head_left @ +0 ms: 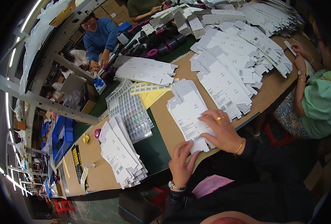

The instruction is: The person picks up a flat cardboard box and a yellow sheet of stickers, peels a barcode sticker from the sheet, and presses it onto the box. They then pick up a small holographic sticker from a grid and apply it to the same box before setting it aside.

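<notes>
A flat, unfolded white carton (189,112) lies on top of a small stack of the same kind, right in front of me. At its near-left corner is my left hand (181,164), its curled fingers and thumb closing on the near edge. My right hand (224,132), with a gold-coloured ring, rests over the carton's right side, fingers spread and the tips touching its printed face. Whether a small label sits under those fingertips, I cannot tell. Left of the carton, sheets of clear labels (130,112) lie beside a yellow label sheet (150,88).
More flat cartons (120,156) are stacked at the left near edge. Large piles of cartons (225,82) cover the right and far table. A pink tape roll (97,133) and blue tray (62,138) are leftward. Co-workers sit at right (318,100) and across (100,39).
</notes>
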Demonstrator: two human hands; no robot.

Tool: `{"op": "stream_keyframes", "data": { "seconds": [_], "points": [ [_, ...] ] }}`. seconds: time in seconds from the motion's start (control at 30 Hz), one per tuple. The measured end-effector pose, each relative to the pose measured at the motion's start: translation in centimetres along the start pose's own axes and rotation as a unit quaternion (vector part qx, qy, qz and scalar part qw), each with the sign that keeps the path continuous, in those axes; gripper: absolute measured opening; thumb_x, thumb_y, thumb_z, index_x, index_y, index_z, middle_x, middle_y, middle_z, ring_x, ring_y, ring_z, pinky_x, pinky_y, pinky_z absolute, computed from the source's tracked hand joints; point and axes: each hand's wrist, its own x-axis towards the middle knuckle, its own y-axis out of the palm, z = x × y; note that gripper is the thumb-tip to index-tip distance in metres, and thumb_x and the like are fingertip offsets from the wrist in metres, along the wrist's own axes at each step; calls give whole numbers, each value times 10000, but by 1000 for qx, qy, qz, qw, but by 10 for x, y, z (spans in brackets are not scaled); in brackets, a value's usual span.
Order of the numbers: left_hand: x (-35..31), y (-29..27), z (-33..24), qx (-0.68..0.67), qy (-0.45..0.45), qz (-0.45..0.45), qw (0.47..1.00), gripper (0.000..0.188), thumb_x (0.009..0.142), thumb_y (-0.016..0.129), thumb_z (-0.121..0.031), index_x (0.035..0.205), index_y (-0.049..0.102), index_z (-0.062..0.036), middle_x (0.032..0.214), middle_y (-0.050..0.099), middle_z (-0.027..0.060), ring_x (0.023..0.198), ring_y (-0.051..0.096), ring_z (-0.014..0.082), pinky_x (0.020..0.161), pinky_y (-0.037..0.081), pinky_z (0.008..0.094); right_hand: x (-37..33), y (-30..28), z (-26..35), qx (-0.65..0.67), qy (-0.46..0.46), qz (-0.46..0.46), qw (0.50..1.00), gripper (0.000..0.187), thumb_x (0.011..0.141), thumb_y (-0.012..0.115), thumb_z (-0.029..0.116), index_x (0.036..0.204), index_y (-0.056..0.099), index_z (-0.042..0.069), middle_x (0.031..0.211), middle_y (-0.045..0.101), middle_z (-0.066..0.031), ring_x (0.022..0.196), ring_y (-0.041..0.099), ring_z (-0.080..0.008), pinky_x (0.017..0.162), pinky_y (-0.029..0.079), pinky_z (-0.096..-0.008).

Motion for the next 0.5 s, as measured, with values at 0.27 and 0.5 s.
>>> {"op": "stream_keyframes", "data": {
  "seconds": [0.27, 0.5],
  "points": [
    [-5, 0, 0, 95, -14, -36, 995, 464, 882, 886, -169, 1303, 740, -40, 1254, 708, 114, 1007, 738, 294, 812, 592, 363, -47, -11, -4, -20, 77, -27, 996, 486, 914, 830, 204, 1299, 661, -41, 1306, 612, -159, 1168, 589, -354, 1015, 490, -432],
    [-9, 7, 4, 115, 8, -43, 992, 458, 921, 854, -225, 1320, 727, -41, 1294, 702, 111, 1064, 735, 316, 833, 594, 380, -49, -11, 13, -2, 62, -62, 996, 533, 923, 826, 192, 1354, 643, -61, 1293, 630, -173, 1152, 599, -341, 1002, 496, -429]
  ]
}}
